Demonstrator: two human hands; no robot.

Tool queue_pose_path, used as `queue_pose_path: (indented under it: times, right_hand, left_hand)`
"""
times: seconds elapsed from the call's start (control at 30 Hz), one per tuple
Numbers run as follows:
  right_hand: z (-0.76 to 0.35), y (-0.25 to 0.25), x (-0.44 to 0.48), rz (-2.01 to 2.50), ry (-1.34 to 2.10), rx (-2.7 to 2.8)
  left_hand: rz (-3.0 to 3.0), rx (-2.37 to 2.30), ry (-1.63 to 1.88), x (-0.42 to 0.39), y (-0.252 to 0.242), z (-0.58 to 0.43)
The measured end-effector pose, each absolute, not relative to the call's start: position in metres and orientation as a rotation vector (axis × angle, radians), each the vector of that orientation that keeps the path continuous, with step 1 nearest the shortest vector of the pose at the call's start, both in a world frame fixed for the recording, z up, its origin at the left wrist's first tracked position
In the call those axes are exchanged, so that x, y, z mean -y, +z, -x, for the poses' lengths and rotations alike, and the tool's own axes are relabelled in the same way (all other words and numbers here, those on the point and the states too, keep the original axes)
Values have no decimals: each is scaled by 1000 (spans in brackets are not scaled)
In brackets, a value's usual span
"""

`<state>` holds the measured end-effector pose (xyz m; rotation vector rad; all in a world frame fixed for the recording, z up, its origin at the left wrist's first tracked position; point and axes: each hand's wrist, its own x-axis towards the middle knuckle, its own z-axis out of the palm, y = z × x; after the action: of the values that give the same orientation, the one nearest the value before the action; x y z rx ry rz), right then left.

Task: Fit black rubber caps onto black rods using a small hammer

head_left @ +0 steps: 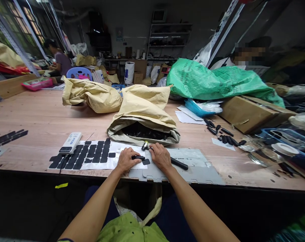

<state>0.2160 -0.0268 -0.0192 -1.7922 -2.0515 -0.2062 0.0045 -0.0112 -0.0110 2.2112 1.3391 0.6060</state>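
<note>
My left hand point(128, 159) is closed with its fingers on a small, elongated black piece point(138, 157) at the table's front edge. My right hand point(161, 156) is wrapped over the shaft of a small hammer; the shiny hammer head point(144, 146) shows to its left and the black hammer handle point(179, 163) sticks out to its right. Between the hands lies a loose black rounded square point(146, 162). Several more black rounded squares point(91, 153) sit in rows on a white sheet left of my left hand. Under my right hand is a grey board point(192, 161).
A yellowish sack point(144, 109) with black contents gapes just behind my hands. A white corded device point(71, 143) stands at the left. Several black pieces point(225, 138), a cardboard box point(250, 112) and a green sack point(205, 79) are at the right. Two people sit farther back.
</note>
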Motion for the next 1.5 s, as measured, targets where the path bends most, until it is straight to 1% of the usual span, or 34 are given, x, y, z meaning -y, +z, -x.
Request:
queue_pose_path:
  times: [0.2, 0.37, 0.43, 0.5, 0.63, 0.73, 0.8, 0.9, 1.0, 1.03, 1.1, 1.17, 1.23, 1.3, 1.37, 1.5]
  right_hand:
    - [-214, -20, 27, 1831, -181, 1999]
    - [-212, -17, 27, 1867, -148, 1972]
    - [-212, -17, 27, 1873, -144, 1969]
    - [-211, -17, 27, 1876, -145, 1968]
    - [-211, -18, 27, 1868, -154, 1964]
    - [-211, -18, 27, 1868, -158, 1963]
    - [-211, -19, 27, 1872, -161, 1959]
    - [-211, -20, 28, 1871, -164, 1953]
    - [-210, -20, 28, 1866, -169, 1947]
    - [-210, -20, 28, 1866, -172, 1945]
    - [-210, -21, 28, 1870, -176, 1943]
    - [-211, -21, 28, 1869, -176, 1948]
    - [-211, -21, 27, 1858, -172, 1958]
    - [-212, -21, 27, 1846, -169, 1967]
    - [-212, -20, 27, 1845, -169, 1970]
    - [-212, -19, 26, 1855, -170, 1972]
  left_hand:
    - [-2269, -1286, 598, 21, 4, -4]
    - [-2328, -946, 518, 85, 15, -2]
    - [-2337, -814, 415, 116, 5, -1]
    - [-2309, -808, 272, 138, -17, -1]
    - [-2109, -1083, -46, 150, -74, 1]
    - [-2001, -1223, -247, 146, -101, 4]
    - [-1981, -1235, -334, 144, -100, 4]
    - [-2013, -1141, -420, 137, -70, 1]
    - [-1966, -776, -344, 114, -19, -5]
    - [-1910, -667, -248, 100, -2, -7]
    - [-1807, -615, -22, 66, 26, -14]
    - [-1806, -770, 276, 25, 43, -24]
    - [-1869, -1114, 650, -16, 47, -35]
    - [-1941, -1462, 823, -50, 42, -47]
    - [-2022, -1672, 788, -75, 33, -57]
    - [-2185, -1782, 628, -95, 22, -69]
